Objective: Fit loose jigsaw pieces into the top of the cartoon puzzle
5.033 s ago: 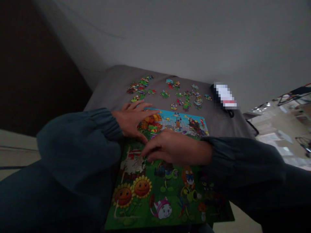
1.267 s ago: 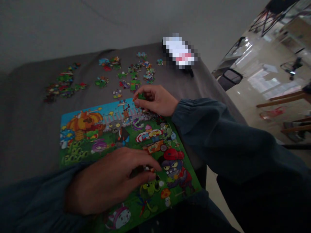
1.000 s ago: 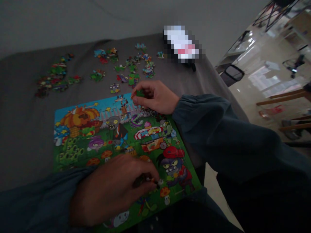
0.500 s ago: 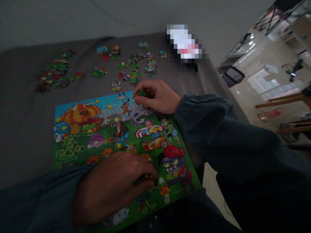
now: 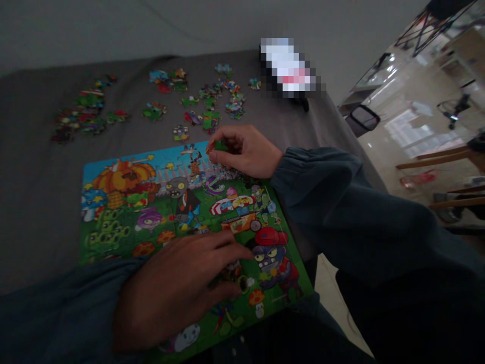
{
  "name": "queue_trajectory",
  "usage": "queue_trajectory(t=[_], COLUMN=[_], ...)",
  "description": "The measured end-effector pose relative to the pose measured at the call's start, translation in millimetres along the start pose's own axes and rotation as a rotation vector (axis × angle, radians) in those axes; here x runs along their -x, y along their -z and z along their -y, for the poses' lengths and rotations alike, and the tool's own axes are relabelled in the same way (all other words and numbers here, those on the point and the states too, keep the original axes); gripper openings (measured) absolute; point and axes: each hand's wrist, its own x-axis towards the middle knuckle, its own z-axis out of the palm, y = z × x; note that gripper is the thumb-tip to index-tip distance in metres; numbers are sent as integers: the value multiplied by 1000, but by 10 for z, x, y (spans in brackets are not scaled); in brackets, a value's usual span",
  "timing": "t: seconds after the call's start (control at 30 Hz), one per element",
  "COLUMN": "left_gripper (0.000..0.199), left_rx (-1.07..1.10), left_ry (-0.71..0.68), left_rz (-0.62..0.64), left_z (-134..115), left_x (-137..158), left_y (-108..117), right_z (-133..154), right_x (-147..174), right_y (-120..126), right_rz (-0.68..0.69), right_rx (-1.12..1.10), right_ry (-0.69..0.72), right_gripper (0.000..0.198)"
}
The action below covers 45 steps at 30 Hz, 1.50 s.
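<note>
**Left hand flattens onto the puzzle as right keeps its piece aloft**

A person in dark blue sleeves works a cartoon garden jigsaw puzzle (image 5: 151,202) lying on a grey cloth-covered table (image 5: 34,202). The left hand (image 5: 178,288), which half a second ago had its fingertips bunched around something small near the puzzle's lower edge, now lies with fingers stretched out and pressed flat on the picture, beside the red-capped zombie figure (image 5: 271,253); whether a piece sits under the fingers cannot be told. That suggests a piece has just been seated and pushed down. The right hand (image 5: 246,151) has barely moved: it hovers at the puzzle's far edge, thumb and forefinger pinching a small green puzzle piece (image 5: 217,146). Loose pieces (image 5: 206,103) lie scattered on the cloth beyond, with another cluster (image 5: 83,114) to the left. A blurred-out object (image 5: 290,68) rests at the table's far corner.
</note>
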Motion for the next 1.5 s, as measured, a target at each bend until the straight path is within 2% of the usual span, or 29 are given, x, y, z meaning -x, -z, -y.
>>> queue_trajectory(t=[0.17, 0.3, 0.5, 0.67, 1.0, 1.23, 1.37, 1.5], left_gripper=[25, 3, 20, 20, 17, 5, 6, 9], left_rx=[37, 17, -71, -89, -35, 190, 92, 0], left_ry=[12, 35, 23, 0, 111, -34, -35, -78], left_rz=[-9, 10, 30, 53, 71, 17, -27, 4], left_z=[7, -6, -41, -40, -103, 28, 101, 74], left_x=[-18, -47, -34, -12, -45, -16, -35, -54], left_y=[79, 70, -32, -51, -81, 93, 104, 27], right_z=[-17, 2, 4, -1, 30, 87, 122, 165], right_x=[5, 10, 6, 7, 43, 42, 48, 49], right_y=[5, 15, 17, 28, 27, 51, 70, 106], right_rz=[-7, 7, 18, 28, 105, 110, 118, 149], right_rx=[-13, 10, 42, -20, -71, -107, -128, -151], right_ry=[14, -2, -6, 17, 25, -67, -105, -100], right_gripper=[15, 18, 20, 18, 25, 26, 27, 25])
